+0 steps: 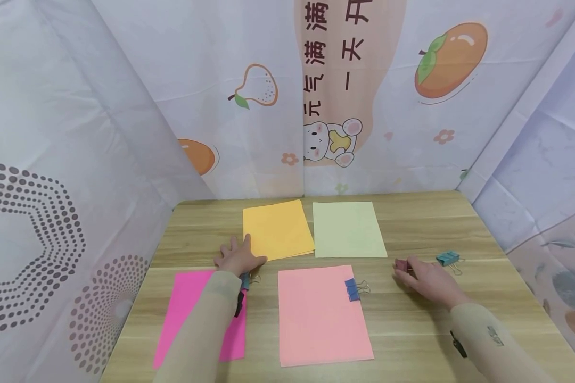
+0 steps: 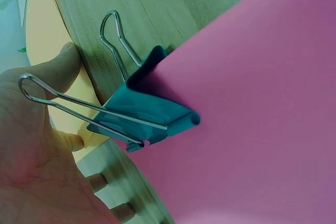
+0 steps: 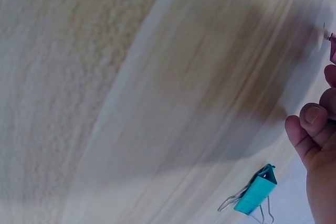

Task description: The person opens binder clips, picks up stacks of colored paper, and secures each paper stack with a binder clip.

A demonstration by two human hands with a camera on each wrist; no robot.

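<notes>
My left hand [image 1: 237, 259] lies with fingers spread at the near left corner of a stack of yellow paper [image 1: 279, 229], thumb and fingertip on its edge. Under that wrist, a teal binder clip [image 2: 149, 111] grips the corner of the magenta paper [image 2: 252, 103], its wire handles folded out beside the palm. On the right, my right hand [image 1: 430, 277] pinches a dark red binder clip [image 1: 401, 265] between thumb and fingers, low over the table. Only a sliver of that clip shows at the right wrist view's edge.
Pink paper [image 1: 321, 324] with a blue binder clip [image 1: 352, 290] on its right edge lies front centre. Pale green paper [image 1: 348, 230] is at the back. Another teal binder clip [image 1: 448, 258] rests right of my right hand on the wooden table [image 1: 412, 340]. Printed curtains [image 1: 249, 133] hang around it.
</notes>
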